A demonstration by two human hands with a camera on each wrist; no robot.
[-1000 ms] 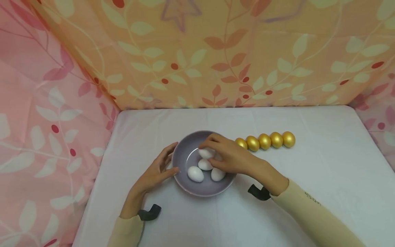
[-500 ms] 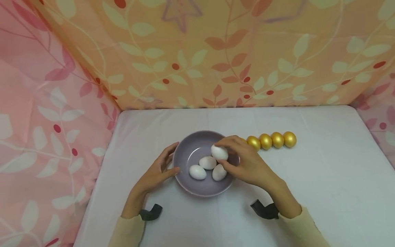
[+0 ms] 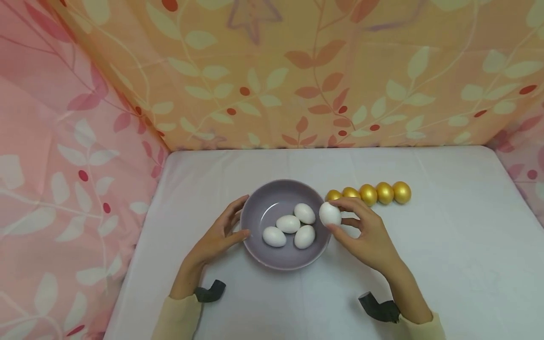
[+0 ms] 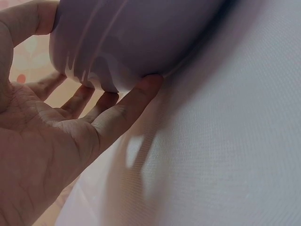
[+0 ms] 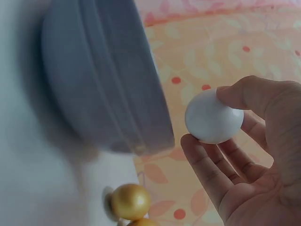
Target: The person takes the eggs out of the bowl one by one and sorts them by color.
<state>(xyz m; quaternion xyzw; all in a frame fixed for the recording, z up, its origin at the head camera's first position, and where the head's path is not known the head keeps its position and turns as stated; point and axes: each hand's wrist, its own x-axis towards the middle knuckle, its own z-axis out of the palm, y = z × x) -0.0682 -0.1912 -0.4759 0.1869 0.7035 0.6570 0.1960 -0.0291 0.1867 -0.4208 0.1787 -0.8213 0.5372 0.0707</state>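
Lifted out of the purple bowl (image 3: 255,245), a white egg (image 3: 329,213) sits pinched in the right hand (image 3: 367,234); the left hand (image 3: 214,238), fingers spread, touches the bowl's side.

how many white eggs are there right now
5. Four lie in the purple bowl: at and. The fifth white egg is pinched by the right hand beside the bowl's rim.
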